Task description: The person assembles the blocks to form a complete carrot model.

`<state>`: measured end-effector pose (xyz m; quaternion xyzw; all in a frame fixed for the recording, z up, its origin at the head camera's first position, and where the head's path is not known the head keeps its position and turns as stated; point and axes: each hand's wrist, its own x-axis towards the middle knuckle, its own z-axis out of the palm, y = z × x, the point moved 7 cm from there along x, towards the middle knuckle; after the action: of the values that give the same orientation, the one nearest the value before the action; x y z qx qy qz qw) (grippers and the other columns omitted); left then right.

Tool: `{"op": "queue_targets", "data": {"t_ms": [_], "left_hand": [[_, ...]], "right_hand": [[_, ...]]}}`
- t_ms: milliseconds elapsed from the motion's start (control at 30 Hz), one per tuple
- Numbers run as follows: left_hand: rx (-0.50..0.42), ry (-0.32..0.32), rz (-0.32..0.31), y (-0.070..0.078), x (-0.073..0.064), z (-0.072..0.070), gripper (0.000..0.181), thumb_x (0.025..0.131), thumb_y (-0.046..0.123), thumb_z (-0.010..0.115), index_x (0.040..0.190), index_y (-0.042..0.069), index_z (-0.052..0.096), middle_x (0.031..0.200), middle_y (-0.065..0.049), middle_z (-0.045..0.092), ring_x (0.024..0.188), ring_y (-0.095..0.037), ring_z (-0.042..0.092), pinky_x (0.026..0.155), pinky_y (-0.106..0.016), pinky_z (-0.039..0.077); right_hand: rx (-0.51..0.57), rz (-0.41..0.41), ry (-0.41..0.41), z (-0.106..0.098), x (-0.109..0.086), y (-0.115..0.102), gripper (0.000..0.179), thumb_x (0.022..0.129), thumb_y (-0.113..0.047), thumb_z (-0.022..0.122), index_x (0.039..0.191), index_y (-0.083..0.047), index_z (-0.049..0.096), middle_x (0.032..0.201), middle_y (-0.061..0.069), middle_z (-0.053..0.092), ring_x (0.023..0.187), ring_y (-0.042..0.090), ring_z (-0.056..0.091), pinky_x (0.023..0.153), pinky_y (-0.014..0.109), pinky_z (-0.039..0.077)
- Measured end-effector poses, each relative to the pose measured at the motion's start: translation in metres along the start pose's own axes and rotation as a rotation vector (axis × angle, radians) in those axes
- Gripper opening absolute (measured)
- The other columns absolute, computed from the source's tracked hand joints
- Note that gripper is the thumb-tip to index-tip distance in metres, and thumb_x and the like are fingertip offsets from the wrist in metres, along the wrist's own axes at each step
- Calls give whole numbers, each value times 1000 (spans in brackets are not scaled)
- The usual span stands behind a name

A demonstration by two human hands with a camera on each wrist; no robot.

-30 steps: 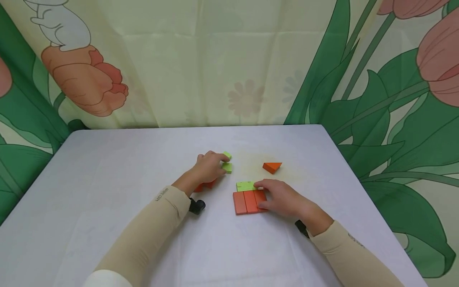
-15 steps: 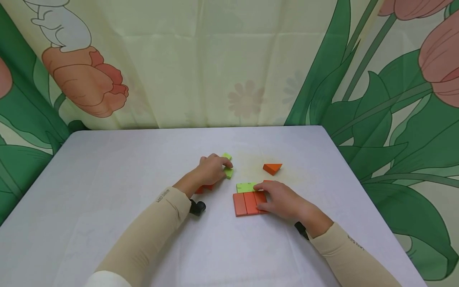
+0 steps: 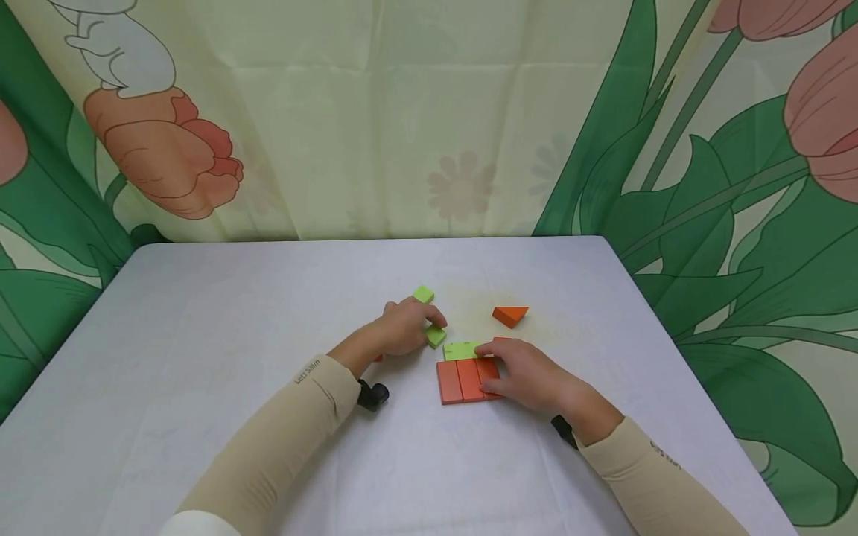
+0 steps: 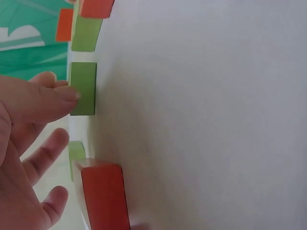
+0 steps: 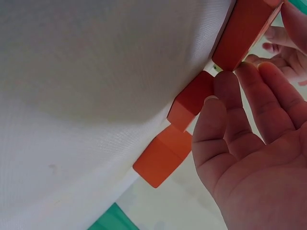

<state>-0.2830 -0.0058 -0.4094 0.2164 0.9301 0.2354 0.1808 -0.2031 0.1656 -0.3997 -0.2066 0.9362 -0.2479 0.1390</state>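
White-clothed table (image 3: pixel 596 372) under everything | my right hand (image 3: pixel 532 372) loosely spread, thumb touching the three red blocks (image 3: pixel 459 382), seemingly to steady them | my left hand (image 3: pixel 406 327) narrow, thumb and fingertip pinching the small green block (image 3: pixel 436 338), likely for fine control, just left of the green bar (image 3: pixel 461 351)

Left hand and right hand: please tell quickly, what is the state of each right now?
Left hand: closed, pinching the small green rectangular block.
Right hand: open, fingers at one end of three red rectangular blocks; no grip visible.
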Motion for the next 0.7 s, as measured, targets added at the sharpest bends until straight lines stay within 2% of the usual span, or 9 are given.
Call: {"op": "queue_targets", "data": {"t_ms": [300,500,633,700], "left_hand": [[38,-6,60,6,-1,3,37,92,0,64,121,21,72,117,6,65,121,-20,49,96,-44,32],[37,0,52,5,-1,5,37,90,2,66,121,20,71,117,8,66,120,-20,49,95,-43,32],[21,0,57,5,-1,4,37,89,10,73,125,20,69,121,7,65,120,-21,48,94,-42,33],[-14,12,34,2,-2,2,38,89,15,74,127,22,68,126,3,61,119,-26,46,92,-42,36]], "right_hand": [[-5,-16,2,1,0,0,50,89,-17,76,134,-3,60,129,7,62,122,28,54,104,47,42],[-14,-13,0,2,1,0,50,89,-18,76,134,-4,60,129,7,62,122,28,55,103,47,43],[-19,-10,-5,2,1,2,50,89,-19,77,134,-4,60,129,7,62,122,29,54,103,48,43],[-23,-14,-3,2,1,2,50,89,-18,76,135,-4,60,130,7,62,122,29,54,103,48,43]]}}
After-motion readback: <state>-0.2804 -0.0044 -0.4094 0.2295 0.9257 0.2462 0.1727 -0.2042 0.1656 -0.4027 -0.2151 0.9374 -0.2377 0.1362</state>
